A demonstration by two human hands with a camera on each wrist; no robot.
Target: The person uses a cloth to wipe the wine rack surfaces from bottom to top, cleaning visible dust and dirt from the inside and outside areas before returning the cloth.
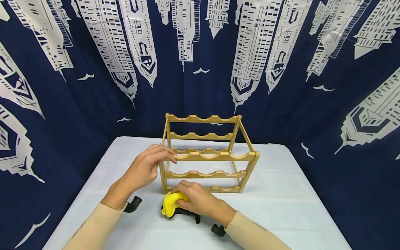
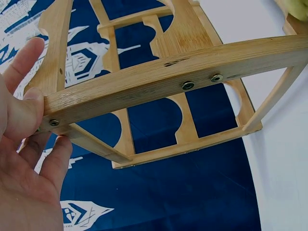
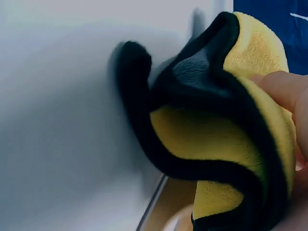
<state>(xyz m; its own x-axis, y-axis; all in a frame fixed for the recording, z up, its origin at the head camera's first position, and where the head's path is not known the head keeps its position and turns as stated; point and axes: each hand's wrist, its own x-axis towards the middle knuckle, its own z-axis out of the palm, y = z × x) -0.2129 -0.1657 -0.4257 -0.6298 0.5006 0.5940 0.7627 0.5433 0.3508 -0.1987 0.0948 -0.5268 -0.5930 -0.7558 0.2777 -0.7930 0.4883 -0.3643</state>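
Note:
A wooden rack (image 1: 215,157) with scalloped bars stands on the table. My left hand (image 1: 145,168) holds its upper left front corner. In the left wrist view, the thumb and fingers of that hand (image 2: 24,163) lie on either side of the rack's end rail (image 2: 144,84). Just in front of the rack's lower bar, my right hand (image 1: 200,199) grips a crumpled yellow cloth (image 1: 172,204) with black edging. The right wrist view shows the cloth (image 3: 207,137) bunched in folds, its dark border hanging toward the table. Part of the right hand's grip is hidden by the cloth.
A white-covered table (image 1: 281,194) lies under everything. Behind it hangs a dark blue curtain (image 1: 203,90) printed with white buildings and birds. Black wrist-worn pieces show beneath the left forearm (image 1: 90,225) and the right forearm (image 1: 253,231).

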